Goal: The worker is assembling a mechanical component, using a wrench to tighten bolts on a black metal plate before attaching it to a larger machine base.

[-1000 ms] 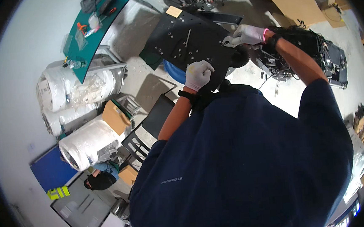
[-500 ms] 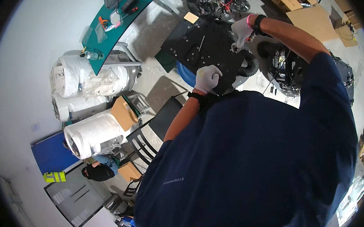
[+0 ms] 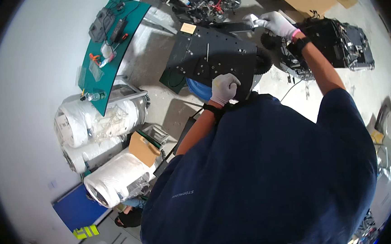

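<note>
In front of me is a black perforated panel (image 3: pixel 218 52) with small fittings and a slim metal rod (image 3: pixel 207 52) on top. My left hand (image 3: pixel 224 88), in a white glove, rests curled at the panel's near edge; whatever may be inside its fingers is hidden. Beyond the panel's right far corner, my gloved right hand (image 3: pixel 279 24) pinches a small shiny pale piece (image 3: pixel 253 21). A dark flat bar (image 3: pixel 233 27) lies at the far edge, close to that piece. The piece's exact kind is unclear.
A black round brush (image 3: pixel 263 60) sticks out at the panel's right, and something round and blue (image 3: pixel 199 90) shows beneath. Black machine chassis (image 3: pixel 326 45) stand right and far. A green table (image 3: pixel 129 18) with tools and several wrapped white cylinders (image 3: pixel 117 173) are left.
My right hand has moved away from the panel's right side, outward and farther off, with the shiny piece. The left hand stays at the near edge. The whole view has turned somewhat.
</note>
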Demonstrator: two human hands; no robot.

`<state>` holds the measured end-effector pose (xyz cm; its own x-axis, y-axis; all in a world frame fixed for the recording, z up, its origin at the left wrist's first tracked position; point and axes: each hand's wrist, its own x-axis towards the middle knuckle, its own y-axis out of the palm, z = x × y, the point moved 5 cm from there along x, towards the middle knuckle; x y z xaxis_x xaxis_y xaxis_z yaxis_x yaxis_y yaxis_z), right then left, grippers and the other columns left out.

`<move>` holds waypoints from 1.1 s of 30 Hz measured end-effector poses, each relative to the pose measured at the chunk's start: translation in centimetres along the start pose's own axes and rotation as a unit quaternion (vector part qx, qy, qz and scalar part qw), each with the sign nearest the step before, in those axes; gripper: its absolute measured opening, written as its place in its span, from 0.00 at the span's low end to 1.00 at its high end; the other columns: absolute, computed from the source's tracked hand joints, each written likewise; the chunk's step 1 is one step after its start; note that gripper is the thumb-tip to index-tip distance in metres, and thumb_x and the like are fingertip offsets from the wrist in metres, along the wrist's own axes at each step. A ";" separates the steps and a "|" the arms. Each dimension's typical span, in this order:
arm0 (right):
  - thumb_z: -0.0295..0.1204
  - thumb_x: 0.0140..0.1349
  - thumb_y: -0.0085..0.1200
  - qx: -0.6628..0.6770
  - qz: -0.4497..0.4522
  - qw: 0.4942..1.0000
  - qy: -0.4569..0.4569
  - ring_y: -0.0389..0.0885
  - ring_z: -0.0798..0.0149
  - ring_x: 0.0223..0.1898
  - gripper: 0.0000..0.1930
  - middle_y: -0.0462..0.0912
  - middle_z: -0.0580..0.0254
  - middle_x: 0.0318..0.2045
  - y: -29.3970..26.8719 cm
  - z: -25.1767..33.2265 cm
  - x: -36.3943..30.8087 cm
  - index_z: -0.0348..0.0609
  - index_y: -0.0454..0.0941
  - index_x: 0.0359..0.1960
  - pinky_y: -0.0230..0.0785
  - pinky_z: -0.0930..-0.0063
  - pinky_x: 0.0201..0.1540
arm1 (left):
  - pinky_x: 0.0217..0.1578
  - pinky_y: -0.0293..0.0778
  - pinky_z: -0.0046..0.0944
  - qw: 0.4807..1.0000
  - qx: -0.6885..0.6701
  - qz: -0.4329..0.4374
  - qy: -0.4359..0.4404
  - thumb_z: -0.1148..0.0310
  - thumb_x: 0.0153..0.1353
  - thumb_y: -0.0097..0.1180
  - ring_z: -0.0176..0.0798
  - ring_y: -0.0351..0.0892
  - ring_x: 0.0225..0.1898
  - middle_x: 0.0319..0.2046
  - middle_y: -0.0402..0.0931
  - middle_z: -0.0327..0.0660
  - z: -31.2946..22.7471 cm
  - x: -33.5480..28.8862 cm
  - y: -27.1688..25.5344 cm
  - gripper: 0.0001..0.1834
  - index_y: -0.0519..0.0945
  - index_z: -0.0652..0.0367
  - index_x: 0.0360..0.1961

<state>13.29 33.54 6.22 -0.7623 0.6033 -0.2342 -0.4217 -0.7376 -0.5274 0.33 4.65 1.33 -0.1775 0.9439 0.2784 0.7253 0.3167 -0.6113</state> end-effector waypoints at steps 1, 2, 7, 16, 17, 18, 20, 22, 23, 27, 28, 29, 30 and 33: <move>0.40 0.71 0.55 0.087 -0.033 0.993 0.078 0.77 0.72 0.21 0.17 0.80 0.67 0.20 0.5 -0.2 -1.9 0.36 0.83 0.36 0.70 0.71 0.26 | 0.30 0.74 0.45 1.000 -0.006 0.010 0.018 0.75 0.45 0.51 0.47 0.79 0.25 0.22 0.80 0.38 0.2 -0.1 -0.1 0.08 0.81 0.51 0.18; 0.40 0.73 0.53 0.113 -0.111 0.986 0.058 0.75 0.74 0.19 0.18 0.78 0.68 0.20 1.0 -1.5 -3.8 0.36 0.82 0.35 0.68 0.75 0.23 | 0.30 0.74 0.45 0.999 -0.013 0.025 0.035 0.75 0.45 0.51 0.47 0.79 0.25 0.22 0.80 0.37 0.2 0.2 0.2 0.08 0.81 0.51 0.18; 0.44 0.73 0.52 0.286 -0.190 0.918 0.199 0.81 0.67 0.21 0.19 0.80 0.61 0.22 8.9 -3.4 -11.0 0.35 0.77 0.39 0.71 0.72 0.23 | 0.30 0.74 0.45 0.993 -0.061 0.062 0.086 0.75 0.45 0.51 0.47 0.79 0.26 0.23 0.81 0.38 0.6 0.2 -0.1 0.08 0.81 0.51 0.19; 0.32 0.72 0.47 0.485 -0.258 0.807 0.217 0.83 0.58 0.24 0.12 0.83 0.50 0.30 18.6 2.1 -12.5 0.34 0.76 0.41 0.78 0.66 0.28 | 0.33 0.78 0.37 0.965 -0.212 0.081 0.129 0.85 0.51 0.47 0.42 0.84 0.30 0.27 0.82 0.42 1.4 -0.7 -2.2 0.11 0.81 0.60 0.23; 0.33 0.72 0.47 0.498 -0.260 0.797 0.223 0.84 0.58 0.25 0.12 0.83 0.51 0.30 19.5 2.0 -12.0 0.34 0.76 0.42 0.78 0.66 0.28 | 0.34 0.79 0.38 0.967 -0.217 0.076 0.109 0.85 0.51 0.47 0.43 0.84 0.31 0.27 0.82 0.43 1.7 -1.0 -2.4 0.10 0.80 0.61 0.24; 0.33 0.72 0.47 0.492 -0.274 0.796 0.223 0.84 0.58 0.25 0.12 0.83 0.51 0.30 20.3 1.1 -11.5 0.35 0.76 0.42 0.78 0.66 0.28 | 0.34 0.79 0.39 0.968 -0.210 0.078 0.116 0.85 0.51 0.47 0.44 0.84 0.31 0.28 0.82 0.43 1.8 -1.2 -2.5 0.10 0.80 0.62 0.25; 0.33 0.72 0.47 0.487 -0.292 0.794 0.218 0.84 0.58 0.25 0.12 0.83 0.51 0.30 21.7 0.1 -10.7 0.35 0.76 0.43 0.78 0.66 0.28 | 0.37 0.80 0.40 0.968 -0.204 0.097 0.105 0.84 0.52 0.48 0.46 0.85 0.33 0.30 0.83 0.45 2.4 -1.3 -2.7 0.09 0.80 0.63 0.27; 0.34 0.69 0.54 0.508 -0.333 0.764 0.219 0.84 0.61 0.26 0.12 0.85 0.54 0.30 22.4 -0.3 -10.7 0.35 0.81 0.38 0.76 0.67 0.29 | 0.38 0.81 0.40 0.967 -0.206 0.092 0.121 0.84 0.52 0.48 0.47 0.86 0.34 0.32 0.83 0.46 2.5 -1.5 -3.0 0.09 0.81 0.63 0.27; 0.34 0.69 0.54 0.508 -0.337 0.763 0.216 0.84 0.61 0.26 0.12 0.85 0.54 0.30 22.6 -0.4 -10.6 0.35 0.81 0.38 0.76 0.67 0.29 | 0.39 0.81 0.41 0.965 -0.208 0.086 0.132 0.84 0.53 0.49 0.47 0.86 0.35 0.33 0.83 0.47 2.5 -1.6 -3.2 0.08 0.81 0.64 0.27; 0.36 0.70 0.54 0.552 -0.307 0.754 0.181 0.84 0.59 0.26 0.13 0.85 0.53 0.30 22.6 1.5 -9.6 0.36 0.80 0.40 0.78 0.64 0.29 | 0.43 0.82 0.43 0.968 -0.175 0.095 0.152 0.82 0.54 0.51 0.50 0.87 0.41 0.40 0.85 0.51 3.5 -2.2 -3.9 0.09 0.83 0.62 0.27; 0.36 0.71 0.53 0.544 -0.311 0.756 0.191 0.84 0.58 0.26 0.12 0.84 0.52 0.29 22.5 1.7 -9.5 0.38 0.78 0.39 0.77 0.64 0.29 | 0.44 0.82 0.43 0.970 -0.169 0.092 0.150 0.82 0.53 0.51 0.51 0.87 0.43 0.41 0.85 0.53 3.7 -2.3 -3.8 0.09 0.84 0.62 0.27; 0.36 0.72 0.51 0.535 -0.314 0.759 0.200 0.83 0.58 0.25 0.12 0.84 0.51 0.29 22.3 2.0 -9.3 0.39 0.75 0.37 0.76 0.64 0.28 | 0.44 0.82 0.43 0.971 -0.163 0.084 0.156 0.82 0.53 0.51 0.51 0.87 0.42 0.40 0.85 0.53 3.8 -2.5 -3.8 0.09 0.84 0.62 0.27; 0.37 0.71 0.52 0.528 -0.319 0.760 0.204 0.83 0.57 0.25 0.12 0.84 0.51 0.28 22.2 2.3 -9.1 0.40 0.76 0.36 0.75 0.64 0.28 | 0.43 0.82 0.44 0.973 -0.155 0.074 0.151 0.82 0.53 0.51 0.52 0.87 0.42 0.41 0.85 0.53 4.0 -2.6 -3.7 0.09 0.84 0.62 0.27; 0.38 0.71 0.53 0.536 -0.328 0.750 0.206 0.83 0.57 0.25 0.13 0.84 0.51 0.28 22.1 0.8 -8.8 0.40 0.76 0.36 0.75 0.64 0.29 | 0.46 0.80 0.46 0.974 -0.155 0.079 0.146 0.81 0.51 0.50 0.53 0.85 0.43 0.41 0.84 0.52 3.5 -2.9 -3.3 0.09 0.83 0.62 0.27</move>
<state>10.32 11.70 -2.74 -0.0946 0.8226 -0.5607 -0.9604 0.0729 0.2690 -3.90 1.16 -0.08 0.1172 0.8971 0.4260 0.9024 0.0830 -0.4228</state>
